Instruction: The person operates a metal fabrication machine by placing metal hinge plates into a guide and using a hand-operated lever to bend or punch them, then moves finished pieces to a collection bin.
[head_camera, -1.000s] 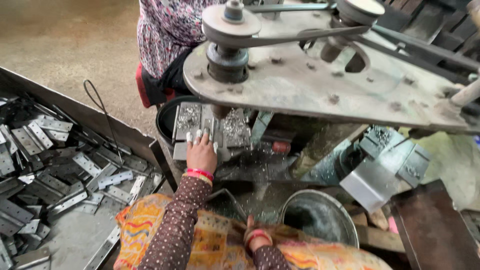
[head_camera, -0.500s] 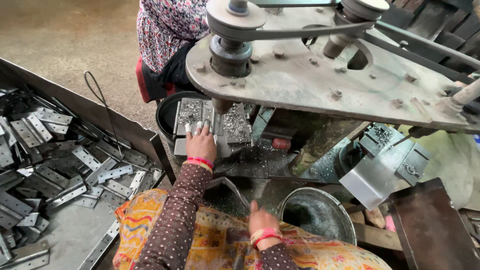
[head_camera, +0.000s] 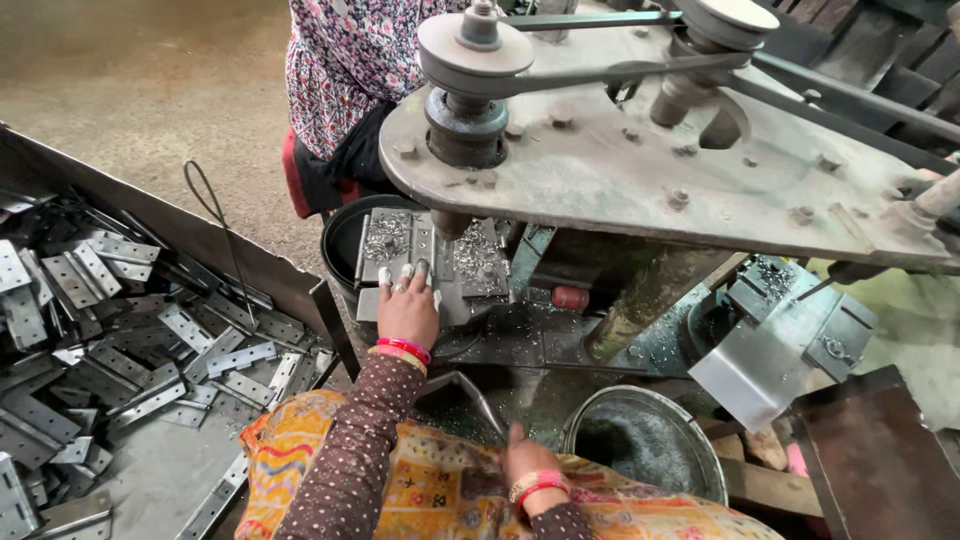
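My left hand lies flat, fingers spread, on a grey metal hinge plate that rests on the machine bed under the drill spindle. Metal shavings cover the plate. My right hand sits low by my lap on the patterned orange cloth, thumb up, next to a bent metal rod. Its fingers are hidden, so I cannot tell whether it grips the rod.
A heavy steel machine plate with pulleys and a belt overhangs the bed. A tray of several hinge plates lies at the left. There is a black bucket behind the bed and a steel pail at the lower right. Another person sits beyond the machine.
My right hand has risen a little from my lap towards the bent rod. My left hand has stayed on the hinge plate.
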